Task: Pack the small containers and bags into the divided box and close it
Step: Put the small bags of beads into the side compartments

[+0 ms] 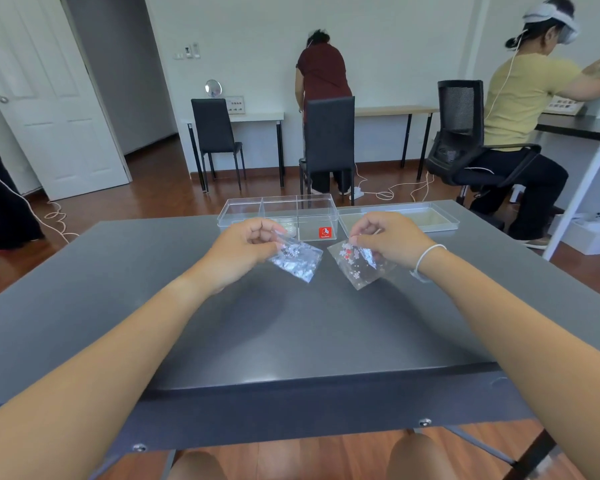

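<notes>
Divided box (278, 216): clear plastic, lid off, standing at the far edge of the grey bench (291, 334), directly beyond your two hands; its inner walls split it into compartments, and a red label (325, 232) sits on the front wall of the right-hand one. Something pale and rounded lies low in the middle compartment, partly hidden by your left hand, so you cannot tell what it is. Lid (399, 216): clear, shallow, lying flat on the bench just beside the box on its right. Left bag (297, 259): small, transparent, holding silvery bits; the fingers of your left hand (246, 242) are curled and pinch it at its top edge, with the bag hanging down toward the bench. Right bag (359, 266): small, transparent, printed with white and red blossoms; the fingers of your right hand (385, 239) pinch its upper edge the same way. The two bags are near each other but apart. White band (426, 258): round your right wrist. Beyond the bench: wooden floor, chairs, two other people at desks.
</notes>
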